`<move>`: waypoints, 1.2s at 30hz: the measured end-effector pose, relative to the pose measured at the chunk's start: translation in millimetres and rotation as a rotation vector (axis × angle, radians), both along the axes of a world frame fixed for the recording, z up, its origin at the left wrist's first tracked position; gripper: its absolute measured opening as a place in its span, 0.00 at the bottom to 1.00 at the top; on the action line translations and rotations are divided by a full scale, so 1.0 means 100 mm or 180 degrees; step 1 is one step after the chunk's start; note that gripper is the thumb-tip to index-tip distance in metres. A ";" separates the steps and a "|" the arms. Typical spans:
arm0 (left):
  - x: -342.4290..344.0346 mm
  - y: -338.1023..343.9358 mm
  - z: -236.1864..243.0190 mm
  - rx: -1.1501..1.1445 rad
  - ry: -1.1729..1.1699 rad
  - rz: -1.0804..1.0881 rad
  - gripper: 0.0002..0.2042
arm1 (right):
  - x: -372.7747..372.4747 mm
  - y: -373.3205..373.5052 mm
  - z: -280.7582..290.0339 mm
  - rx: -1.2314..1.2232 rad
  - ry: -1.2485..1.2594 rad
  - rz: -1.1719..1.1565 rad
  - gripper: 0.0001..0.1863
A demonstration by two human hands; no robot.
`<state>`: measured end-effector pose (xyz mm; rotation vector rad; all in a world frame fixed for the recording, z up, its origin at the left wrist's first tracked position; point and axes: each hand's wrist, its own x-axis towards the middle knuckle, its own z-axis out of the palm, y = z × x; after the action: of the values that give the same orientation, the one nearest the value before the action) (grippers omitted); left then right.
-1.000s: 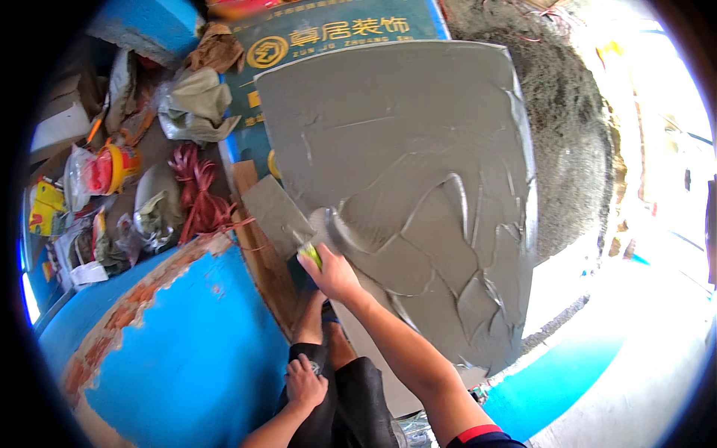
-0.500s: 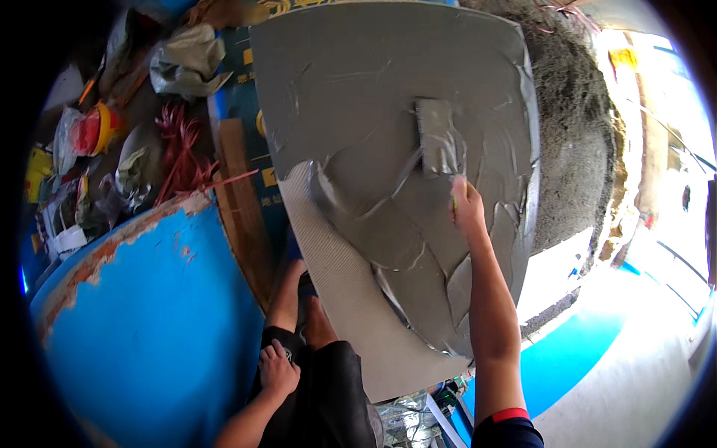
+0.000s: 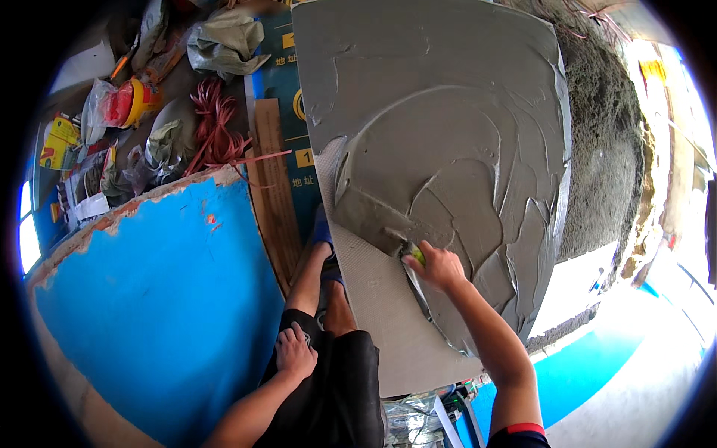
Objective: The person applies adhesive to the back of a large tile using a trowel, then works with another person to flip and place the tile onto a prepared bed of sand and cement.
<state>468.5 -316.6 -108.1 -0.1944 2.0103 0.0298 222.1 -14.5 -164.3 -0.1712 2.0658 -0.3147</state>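
My right hand (image 3: 441, 267) is closed around the yellow-green handle of a trowel (image 3: 413, 254), low over a large slab. Most of the trowel's blade is hard to make out, turned near edge-on against the grey paste. Thick wet grey mortar (image 3: 426, 142) coats most of the slab, with curved ridges running through it. Along the near left side, the slab's bare ribbed surface (image 3: 373, 299) shows. My left hand (image 3: 296, 352) lies on my dark-trousered thigh with its fingers spread, holding nothing.
Left of the slab stand a blue panel (image 3: 157, 306) with a chipped edge and a brown board (image 3: 275, 179). Behind lie pink-red strapping (image 3: 216, 119), a crumpled sack (image 3: 225, 43) and a red-and-yellow container (image 3: 131, 103). Rough dark mortar (image 3: 601, 149) borders the right side.
My right hand has drawn the trowel toward me and leftward, leaving a broad curved ridge and covering more ribbed surface. My left hand stays on my thigh. The view has shifted slightly left.
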 end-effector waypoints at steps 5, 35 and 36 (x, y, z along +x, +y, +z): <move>0.08 0.03 -0.08 0.0019 0.0163 -0.0133 0.37 | -0.35 0.22 -0.24 -0.0043 0.1518 0.0590 0.29; 0.13 0.03 -0.07 -0.0199 -0.0017 -0.0371 0.37 | -0.70 1.55 -0.31 0.0942 0.1712 -0.0153 0.19; 0.14 0.04 -0.07 -0.0186 -0.0007 -0.0412 0.37 | -0.80 1.60 -0.27 0.0745 0.1850 -0.0454 0.18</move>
<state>482.3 -313.0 -115.2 -0.1012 2.0189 -0.1115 141.9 145.3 -191.2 0.0357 2.6777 -0.1098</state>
